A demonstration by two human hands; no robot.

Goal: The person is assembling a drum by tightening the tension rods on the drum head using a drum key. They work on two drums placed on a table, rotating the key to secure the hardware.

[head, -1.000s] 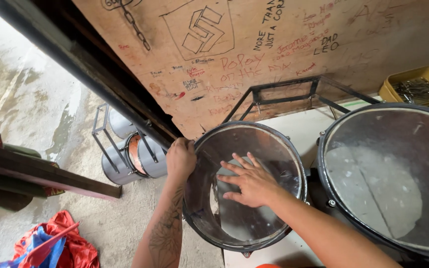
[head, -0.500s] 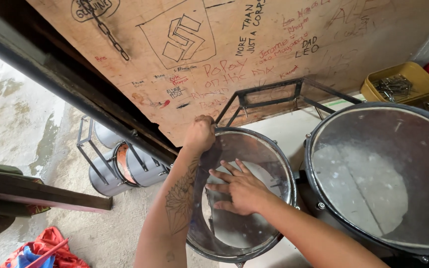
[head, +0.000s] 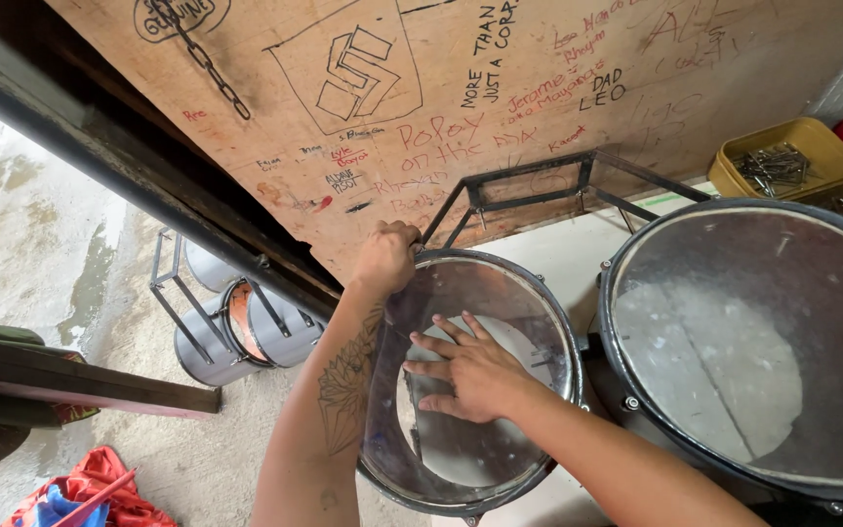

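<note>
**Drumhead seated on the small drum**

Compared with a second ago, the left hand [head: 385, 256] has been moved from the near-left rim to the far edge of the small drum [head: 470, 381], where it is closed on the hoop; the right hand [head: 470, 376] has been kept flat, fingers spread, on the clear drumhead [head: 500, 303]. The shift suggests that the head is being pressed and checked around its edge, judged from the hand positions alone. The small drum rests at the tabletop [head: 568, 254] edge, just beside the large drum [head: 753, 342].

Counts: two drums on the tabletop; two more on the floor in a frame [head: 236, 332]; one empty metal frame [head: 548, 195] behind; two yellow trays [head: 782, 156] of hardware; one scribbled board [head: 421, 107].
</note>
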